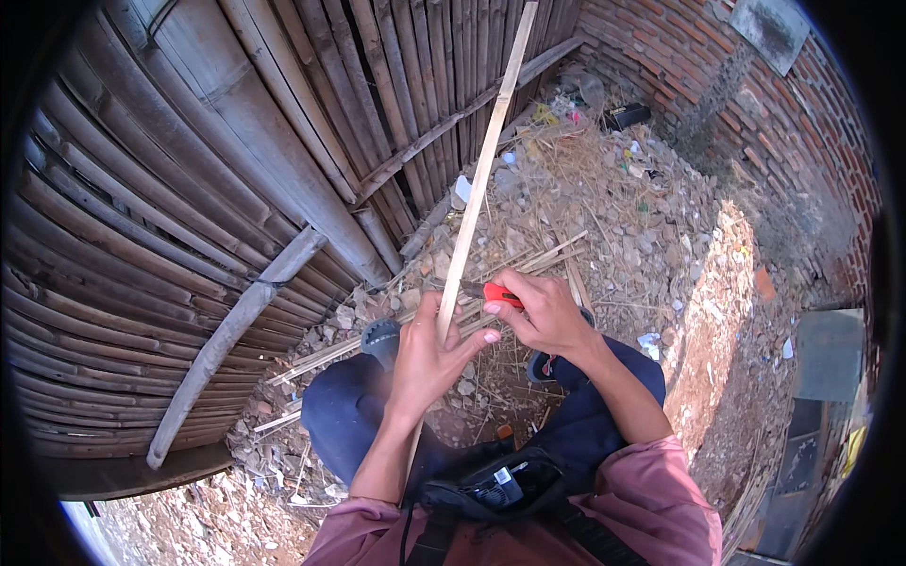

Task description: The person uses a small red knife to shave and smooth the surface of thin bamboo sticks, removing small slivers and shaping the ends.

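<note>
The left hand (423, 363) has its fingers round a pale strip (483, 179), slanting up before the bamboo wall (274, 160); the right hand (550, 321) clutches a red tool (500, 295) beside it; the strip looks already split, work seemingly unfinished; what remains is unclear.

Pale strip (481, 170) in left fingers (472, 347), red tool (494, 291) in right fingers (517, 323)

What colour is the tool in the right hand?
The tool is bright red with a dark patch, best seen in the head view.
</note>
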Available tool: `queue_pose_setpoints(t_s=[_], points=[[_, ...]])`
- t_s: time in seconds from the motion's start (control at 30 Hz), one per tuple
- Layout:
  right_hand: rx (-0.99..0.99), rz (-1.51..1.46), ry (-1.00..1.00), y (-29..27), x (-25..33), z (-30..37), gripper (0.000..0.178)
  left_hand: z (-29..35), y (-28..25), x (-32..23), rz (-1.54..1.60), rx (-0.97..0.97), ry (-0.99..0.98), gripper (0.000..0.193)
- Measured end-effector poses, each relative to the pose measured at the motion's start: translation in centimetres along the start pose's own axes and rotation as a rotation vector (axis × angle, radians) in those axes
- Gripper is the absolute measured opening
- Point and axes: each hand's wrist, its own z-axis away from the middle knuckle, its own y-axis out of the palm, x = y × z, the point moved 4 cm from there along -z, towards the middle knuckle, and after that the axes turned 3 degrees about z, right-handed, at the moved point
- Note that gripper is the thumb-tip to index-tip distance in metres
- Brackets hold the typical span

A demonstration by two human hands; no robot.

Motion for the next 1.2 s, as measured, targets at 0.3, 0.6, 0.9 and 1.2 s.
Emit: queue_pose_setpoints(t_s=[0.3, 0.6, 0.9, 1.2], points=[[0.044, -0.053, -0.064, 0.9, 0.4, 0.2, 0.026, 0.0, 0.7, 0.8, 0.174, 0.063, 0.047, 0.046], [0.043, -0.112, -0.085, 2.0, 0.6, 0.3, 0.025, 0.0, 1.1, 1.6, 0.239, 0.044, 0.066, 0.042], [0.007, -0.139, -0.082, 1.4, 0.8, 0.1, 0.024, 0.0, 0.8, 0.8, 0.044, 0.089, 0.055, 0.046], [0.014, -0.134, -0.075, 1.4, 0.4, 0.4, 0.024, 0.0, 1.1, 1.4, 0.157, 0.093, 0.117, 0.031]])
